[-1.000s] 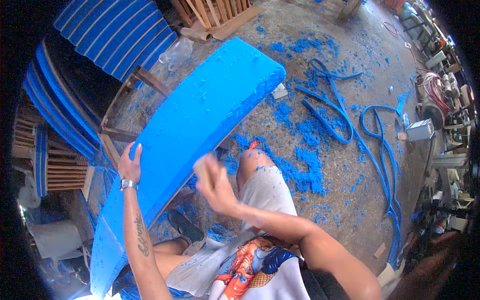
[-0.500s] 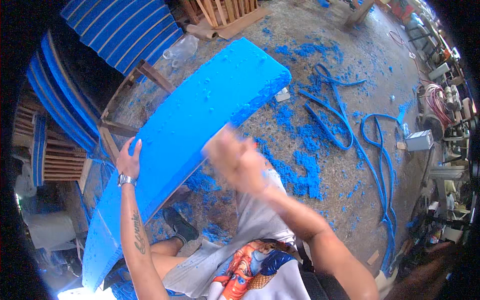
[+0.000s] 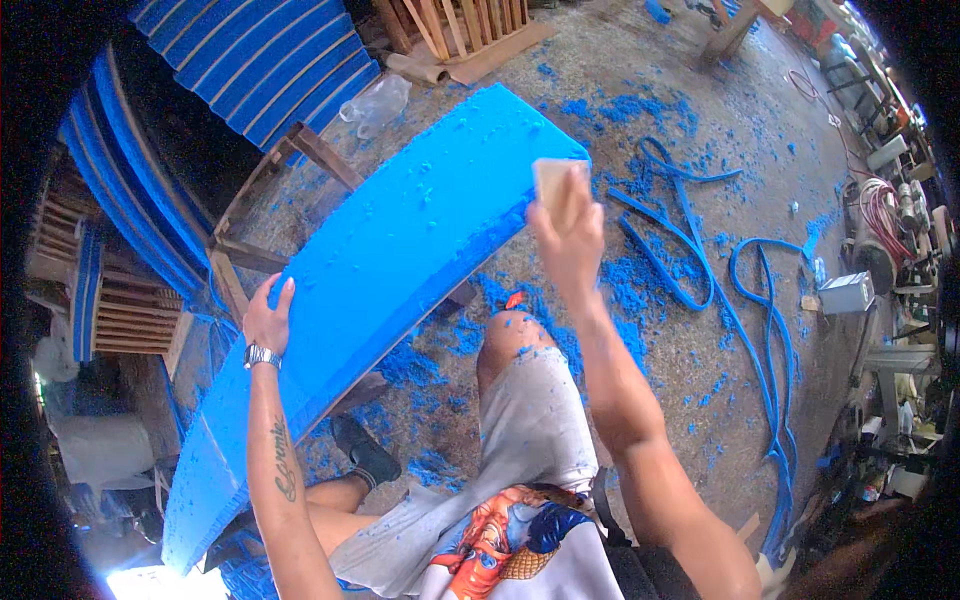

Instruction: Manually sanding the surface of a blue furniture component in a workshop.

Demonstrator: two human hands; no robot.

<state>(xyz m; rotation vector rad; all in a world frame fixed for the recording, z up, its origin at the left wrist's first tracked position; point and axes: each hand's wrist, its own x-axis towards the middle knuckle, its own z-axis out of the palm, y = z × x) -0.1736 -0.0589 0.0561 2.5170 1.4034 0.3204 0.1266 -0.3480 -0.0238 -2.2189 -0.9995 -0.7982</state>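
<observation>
A long blue foam slab (image 3: 400,215) with a tapering end runs slantwise across my front, with loose foam crumbs on its top. My left hand (image 3: 267,318), wearing a metal-banded watch, grips the slab's left edge, with thumb and fingers curled against it. In my right hand (image 3: 568,235) is a flat tan sanding block (image 3: 562,188), slightly blurred by motion. The block is at the slab's far right corner, along the roughened edge facing me. Whether it touches the foam there I cannot tell.
A wooden frame (image 3: 243,255) shows beside the slab. Long blue foam strips (image 3: 690,255) and blue crumbs lie on the concrete floor to the right, near a metal can (image 3: 846,292). Striped blue panels (image 3: 265,60) and a clear plastic bag (image 3: 377,103) are at the far left.
My right hand has moved away from me, from the middle of the slab's near edge to its far right corner, with the sanding block. My left hand keeps its hold.
</observation>
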